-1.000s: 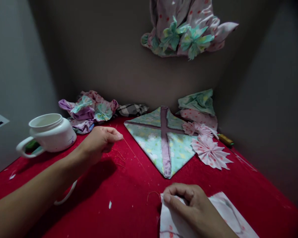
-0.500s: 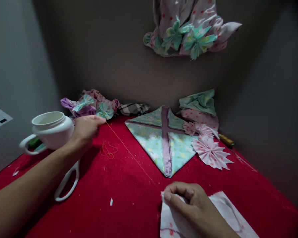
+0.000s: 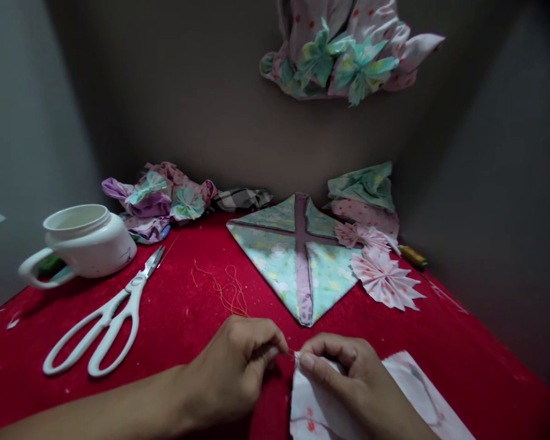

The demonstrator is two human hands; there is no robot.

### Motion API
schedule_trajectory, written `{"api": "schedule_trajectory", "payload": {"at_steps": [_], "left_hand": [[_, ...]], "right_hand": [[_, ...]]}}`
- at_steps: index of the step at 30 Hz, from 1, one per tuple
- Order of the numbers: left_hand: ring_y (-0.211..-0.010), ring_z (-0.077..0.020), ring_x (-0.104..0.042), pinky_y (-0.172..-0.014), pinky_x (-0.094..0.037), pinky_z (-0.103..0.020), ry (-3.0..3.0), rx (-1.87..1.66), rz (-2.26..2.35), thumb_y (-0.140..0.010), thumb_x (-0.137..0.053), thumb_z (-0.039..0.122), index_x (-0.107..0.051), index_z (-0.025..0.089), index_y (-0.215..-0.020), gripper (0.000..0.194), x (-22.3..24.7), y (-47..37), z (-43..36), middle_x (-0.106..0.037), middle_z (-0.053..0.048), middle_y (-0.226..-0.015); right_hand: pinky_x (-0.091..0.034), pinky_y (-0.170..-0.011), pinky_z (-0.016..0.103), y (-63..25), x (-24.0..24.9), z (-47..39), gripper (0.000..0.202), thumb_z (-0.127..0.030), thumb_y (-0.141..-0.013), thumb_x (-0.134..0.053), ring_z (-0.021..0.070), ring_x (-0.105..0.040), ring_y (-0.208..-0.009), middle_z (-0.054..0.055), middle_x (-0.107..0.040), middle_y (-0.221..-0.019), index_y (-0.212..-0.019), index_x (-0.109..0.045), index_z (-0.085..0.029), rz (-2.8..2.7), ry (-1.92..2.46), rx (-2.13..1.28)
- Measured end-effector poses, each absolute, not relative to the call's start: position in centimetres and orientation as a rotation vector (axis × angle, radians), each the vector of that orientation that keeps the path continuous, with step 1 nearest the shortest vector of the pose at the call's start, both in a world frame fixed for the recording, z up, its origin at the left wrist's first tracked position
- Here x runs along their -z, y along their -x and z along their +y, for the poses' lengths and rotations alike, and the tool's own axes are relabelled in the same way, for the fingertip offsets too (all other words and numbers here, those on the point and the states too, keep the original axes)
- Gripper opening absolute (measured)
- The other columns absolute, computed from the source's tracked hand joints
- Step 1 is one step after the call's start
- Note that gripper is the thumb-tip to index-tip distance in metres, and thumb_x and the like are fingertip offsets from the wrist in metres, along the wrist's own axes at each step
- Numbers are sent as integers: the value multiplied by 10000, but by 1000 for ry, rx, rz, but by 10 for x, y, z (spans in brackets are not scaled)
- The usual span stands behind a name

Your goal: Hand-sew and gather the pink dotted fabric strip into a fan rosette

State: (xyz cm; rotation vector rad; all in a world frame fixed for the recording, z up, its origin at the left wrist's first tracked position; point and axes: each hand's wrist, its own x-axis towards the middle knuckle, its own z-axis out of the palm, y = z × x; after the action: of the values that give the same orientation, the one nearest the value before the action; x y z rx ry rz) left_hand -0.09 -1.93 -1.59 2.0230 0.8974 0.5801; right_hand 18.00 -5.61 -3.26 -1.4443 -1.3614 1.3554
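My right hand (image 3: 352,373) pinches the top corner of a white fabric piece (image 3: 314,397) with red marks, between thumb and forefinger. Close beside that corner, my left hand (image 3: 245,360) is closed in a pinch on an orange thread (image 3: 291,352), which runs to the fabric. More of the same thread lies in loose loops on the red cloth beyond my left hand. Whether a needle is in my fingers cannot be made out. Another part of white fabric (image 3: 421,391) shows to the right of my right hand.
White-handled scissors (image 3: 112,318) and a white mug (image 3: 85,241) stand at left on the red cloth (image 3: 178,342). Beyond my hands lie a green diamond-shaped fabric piece (image 3: 275,256) and pleated pink fans (image 3: 385,275). Fabric bundles (image 3: 160,195) line the wall; a thread spool (image 3: 413,256) lies at right.
My left hand has come back from near the mug to the fabric corner, and the taut thread has gone slack. The scissors are uncovered. My right hand keeps its hold.
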Motion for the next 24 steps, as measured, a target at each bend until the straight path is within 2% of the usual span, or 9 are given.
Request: {"api": "schedule_trajectory", "payload": {"at_steps": [8,14,24], "left_hand": [[-537,-116,-549,-503,-389,-200,-2137,-716,869,-729,-421,47,-584,126,-747,183,24,2,-18,-602,-30,-608],[-510,-104,-523,-482,-372,-193,-2103,-690,954,-728,-418,41,-576,130,-728,181,22,2,-18,-573,-10,-573],[-517,-107,-530,-491,-375,-195,-2092,-703,952,-718,-422,36,-582,131,-735,187,23,0,-19,-586,-14,-584]], "right_hand": [[-291,-438,184,-182,32,-54,247,-379,-738,-612,84,-356,-495,-35,-445,-546,-645,-614,-150,-1383,1383,-1395],[-260,-417,181,-179,31,-57,233,-368,-738,-614,85,-346,-503,-24,-453,-567,-655,-609,-150,-1278,1406,-1394],[-283,-424,187,-181,30,-54,256,-391,-747,-594,87,-346,-487,-26,-442,-557,-664,-606,-150,-1379,1393,-1397]]}}
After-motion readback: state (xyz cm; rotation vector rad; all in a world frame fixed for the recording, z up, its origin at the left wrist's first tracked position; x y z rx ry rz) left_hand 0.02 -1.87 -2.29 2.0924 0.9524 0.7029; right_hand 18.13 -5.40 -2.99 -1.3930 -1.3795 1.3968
